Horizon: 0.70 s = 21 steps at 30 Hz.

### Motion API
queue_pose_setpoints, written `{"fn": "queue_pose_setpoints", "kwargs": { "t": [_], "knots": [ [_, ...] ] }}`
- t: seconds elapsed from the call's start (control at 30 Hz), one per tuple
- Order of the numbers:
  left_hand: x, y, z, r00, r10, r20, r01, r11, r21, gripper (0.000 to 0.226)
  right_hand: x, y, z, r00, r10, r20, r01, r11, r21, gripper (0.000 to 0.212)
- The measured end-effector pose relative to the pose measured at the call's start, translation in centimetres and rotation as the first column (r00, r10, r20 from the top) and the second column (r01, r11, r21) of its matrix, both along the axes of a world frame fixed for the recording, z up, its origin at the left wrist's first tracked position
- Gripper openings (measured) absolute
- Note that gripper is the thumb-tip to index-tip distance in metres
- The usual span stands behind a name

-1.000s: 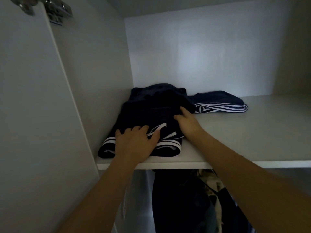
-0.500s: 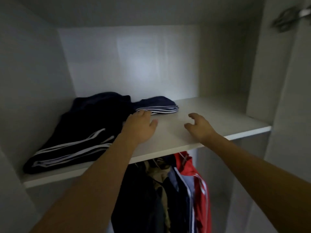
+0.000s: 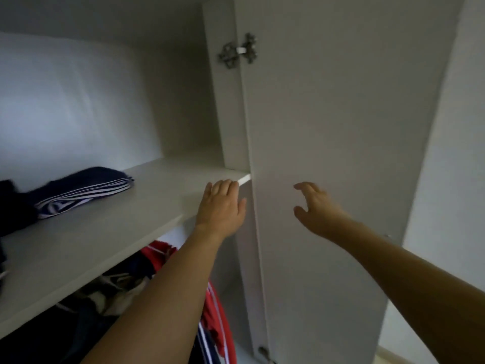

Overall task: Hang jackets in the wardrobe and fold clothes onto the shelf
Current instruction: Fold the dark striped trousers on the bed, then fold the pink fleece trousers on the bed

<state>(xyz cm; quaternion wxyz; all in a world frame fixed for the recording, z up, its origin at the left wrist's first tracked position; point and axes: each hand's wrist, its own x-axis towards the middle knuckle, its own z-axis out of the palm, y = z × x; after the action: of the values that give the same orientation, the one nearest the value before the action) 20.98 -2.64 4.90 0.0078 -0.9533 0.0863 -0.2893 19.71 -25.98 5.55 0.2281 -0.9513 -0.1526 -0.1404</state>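
Note:
A folded navy garment with white stripes (image 3: 84, 189) lies on the white wardrobe shelf (image 3: 110, 232) at the left. A second dark garment (image 3: 13, 206) sits at the far left edge, mostly cut off. My left hand (image 3: 221, 206) is stretched out flat at the shelf's right end and holds nothing. My right hand (image 3: 315, 206) hovers in front of the open wardrobe door (image 3: 341, 153), fingers loosely curled and empty. Below the shelf hang jackets, among them a red one with white stripes (image 3: 215, 311).
The door's metal hinge (image 3: 236, 52) sits high on the wardrobe's right side panel. More dark hanging clothes (image 3: 105, 298) fill the space under the shelf. A pale wall (image 3: 451, 179) lies to the right of the door.
Both hands have left the folded clothes and moved right along the shelf. The view has swung right, bringing the right door and its hinge into sight.

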Motion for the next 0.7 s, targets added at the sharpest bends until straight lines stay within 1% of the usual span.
{"fn": "queue_pose_setpoints", "kwargs": {
  "t": [0.1, 0.17, 0.3, 0.47, 0.6, 0.7],
  "knots": [
    [-0.6, -7.2, -0.9, 0.993, -0.105, -0.060, 0.110, 0.991, 0.077, 0.051, -4.4, -7.2, -0.8, 0.989, -0.146, -0.002, 0.146, 0.989, -0.012, 0.057],
    [-1.8, -13.0, -1.0, 0.977, -0.200, -0.077, 0.207, 0.973, 0.102, 0.052, -8.1, -12.8, -1.4, 0.968, -0.250, 0.000, 0.250, 0.968, -0.017, 0.057],
    [-6.4, -26.7, -1.5, 0.912, -0.399, -0.094, 0.408, 0.907, 0.106, 0.050, -17.2, -24.8, -2.8, 0.885, -0.466, -0.005, 0.466, 0.885, 0.006, 0.055],
    [-16.6, -46.3, -4.5, 0.760, -0.630, -0.159, 0.646, 0.759, 0.083, 0.048, -32.8, -40.6, -4.8, 0.735, -0.678, -0.020, 0.678, 0.735, 0.020, 0.056],
    [-27.7, -62.5, -6.4, 0.602, -0.776, -0.191, 0.796, 0.603, 0.060, 0.051, -47.0, -53.1, -7.0, 0.561, -0.826, -0.059, 0.828, 0.561, 0.018, 0.057],
    [-36.5, -73.0, -7.5, 0.472, -0.854, -0.220, 0.880, 0.473, 0.054, 0.053, -57.2, -60.6, -8.9, 0.438, -0.891, -0.118, 0.898, 0.441, 0.005, 0.057]
  ]
}}
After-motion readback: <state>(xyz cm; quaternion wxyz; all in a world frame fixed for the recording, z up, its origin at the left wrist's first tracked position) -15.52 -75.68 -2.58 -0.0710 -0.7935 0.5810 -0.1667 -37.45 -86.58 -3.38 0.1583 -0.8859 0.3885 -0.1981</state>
